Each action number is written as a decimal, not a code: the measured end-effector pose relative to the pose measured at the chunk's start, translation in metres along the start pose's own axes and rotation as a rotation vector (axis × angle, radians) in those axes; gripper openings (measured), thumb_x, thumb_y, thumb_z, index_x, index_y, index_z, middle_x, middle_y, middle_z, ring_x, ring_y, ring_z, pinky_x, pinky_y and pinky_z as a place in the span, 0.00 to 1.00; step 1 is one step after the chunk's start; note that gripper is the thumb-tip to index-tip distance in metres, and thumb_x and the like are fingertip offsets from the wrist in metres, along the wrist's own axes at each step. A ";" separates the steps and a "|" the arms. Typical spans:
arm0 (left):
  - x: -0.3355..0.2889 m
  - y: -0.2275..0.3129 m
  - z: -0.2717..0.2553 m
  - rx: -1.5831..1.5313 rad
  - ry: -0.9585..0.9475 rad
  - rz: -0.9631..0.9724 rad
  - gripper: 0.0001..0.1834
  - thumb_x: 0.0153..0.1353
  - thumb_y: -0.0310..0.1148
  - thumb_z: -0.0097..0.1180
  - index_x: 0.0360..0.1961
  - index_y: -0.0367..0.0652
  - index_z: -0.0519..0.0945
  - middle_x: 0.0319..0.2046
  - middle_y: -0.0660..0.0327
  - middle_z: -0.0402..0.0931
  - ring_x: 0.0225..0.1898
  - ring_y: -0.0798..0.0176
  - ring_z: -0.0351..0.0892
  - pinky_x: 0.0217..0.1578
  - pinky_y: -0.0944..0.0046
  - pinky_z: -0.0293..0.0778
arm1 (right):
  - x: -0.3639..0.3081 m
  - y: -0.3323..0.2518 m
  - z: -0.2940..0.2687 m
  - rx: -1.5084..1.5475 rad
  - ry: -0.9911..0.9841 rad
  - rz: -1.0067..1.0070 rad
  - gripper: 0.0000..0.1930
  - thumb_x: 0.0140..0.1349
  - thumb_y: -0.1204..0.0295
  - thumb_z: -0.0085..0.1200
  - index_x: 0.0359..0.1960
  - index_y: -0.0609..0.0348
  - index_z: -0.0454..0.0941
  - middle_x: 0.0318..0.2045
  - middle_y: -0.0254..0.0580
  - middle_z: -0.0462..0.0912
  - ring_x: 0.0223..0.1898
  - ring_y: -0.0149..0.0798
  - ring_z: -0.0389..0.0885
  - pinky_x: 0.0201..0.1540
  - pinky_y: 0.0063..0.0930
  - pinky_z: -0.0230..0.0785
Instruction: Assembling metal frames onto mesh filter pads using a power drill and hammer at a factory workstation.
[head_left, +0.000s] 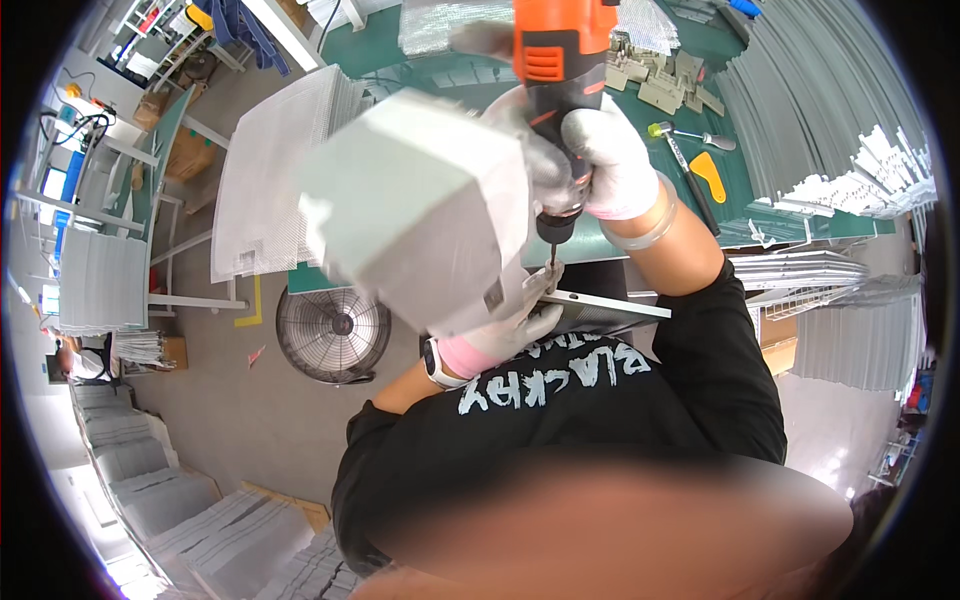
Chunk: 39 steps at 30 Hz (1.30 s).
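My right hand, in a white glove with a pink cuff, is wrapped round an orange and black cordless drill. The drill points down, and its thin bit meets the end of a pale metal piece by my left fingertips. My left hand, gloved the same way, grips the lower edge of a large pale grey-white sheet-metal panel, smeared by motion. A narrow white-edged strip runs to the right from my left fingers, close to my shirt. Some left fingers are hidden behind the panel.
A green-topped table holds stacked grey panels, beige plastic parts, a mallet, a screwdriver and a yellow scraper. White mesh sheets overhang its left edge. A floor fan stands lower left.
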<state>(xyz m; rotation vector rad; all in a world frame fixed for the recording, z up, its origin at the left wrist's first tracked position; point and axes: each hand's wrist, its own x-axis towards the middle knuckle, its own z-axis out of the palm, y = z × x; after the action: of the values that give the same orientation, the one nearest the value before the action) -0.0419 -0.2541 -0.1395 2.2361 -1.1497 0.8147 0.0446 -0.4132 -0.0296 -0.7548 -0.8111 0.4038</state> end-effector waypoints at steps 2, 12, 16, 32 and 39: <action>-0.010 -0.001 0.004 -0.114 -0.118 -0.158 0.20 0.41 0.32 0.69 0.40 0.44 0.84 0.25 0.68 0.74 0.26 0.63 0.73 0.27 0.63 0.68 | 0.005 0.010 -0.006 0.065 -0.108 -0.053 0.35 0.63 0.65 0.51 0.69 0.62 0.51 0.22 0.36 0.71 0.18 0.25 0.64 0.19 0.19 0.57; -0.014 -0.007 0.011 -0.178 -0.018 -0.176 0.23 0.41 0.32 0.69 0.43 0.43 0.84 0.28 0.66 0.79 0.30 0.63 0.78 0.32 0.63 0.72 | -0.008 0.011 -0.022 0.021 0.056 -0.148 0.34 0.63 0.62 0.51 0.67 0.60 0.52 0.22 0.33 0.69 0.17 0.24 0.64 0.18 0.16 0.57; -0.011 -0.006 0.007 -0.178 -0.063 -0.222 0.22 0.41 0.31 0.68 0.42 0.44 0.85 0.30 0.66 0.81 0.32 0.64 0.81 0.34 0.64 0.74 | -0.008 0.013 -0.023 -0.033 0.107 -0.204 0.34 0.63 0.61 0.52 0.67 0.59 0.53 0.23 0.34 0.70 0.17 0.24 0.64 0.19 0.16 0.58; 0.007 -0.006 -0.010 -0.137 -0.055 -0.219 0.21 0.35 0.32 0.66 0.38 0.52 0.85 0.36 0.65 0.82 0.37 0.59 0.82 0.37 0.57 0.76 | -0.028 0.015 -0.007 -0.017 0.355 -0.284 0.31 0.61 0.71 0.49 0.66 0.58 0.53 0.23 0.38 0.71 0.16 0.27 0.67 0.16 0.19 0.58; 0.008 -0.010 -0.010 -0.121 -0.062 -0.156 0.19 0.37 0.32 0.65 0.37 0.51 0.85 0.36 0.65 0.81 0.33 0.58 0.80 0.31 0.56 0.73 | -0.039 0.021 -0.006 -0.072 0.439 -0.408 0.35 0.61 0.65 0.56 0.66 0.58 0.52 0.22 0.38 0.70 0.14 0.28 0.65 0.15 0.19 0.57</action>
<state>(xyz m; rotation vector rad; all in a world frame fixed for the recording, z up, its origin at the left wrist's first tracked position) -0.0328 -0.2471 -0.1283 2.2312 -1.0092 0.6015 0.0231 -0.4247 -0.0675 -0.6894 -0.5457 -0.1563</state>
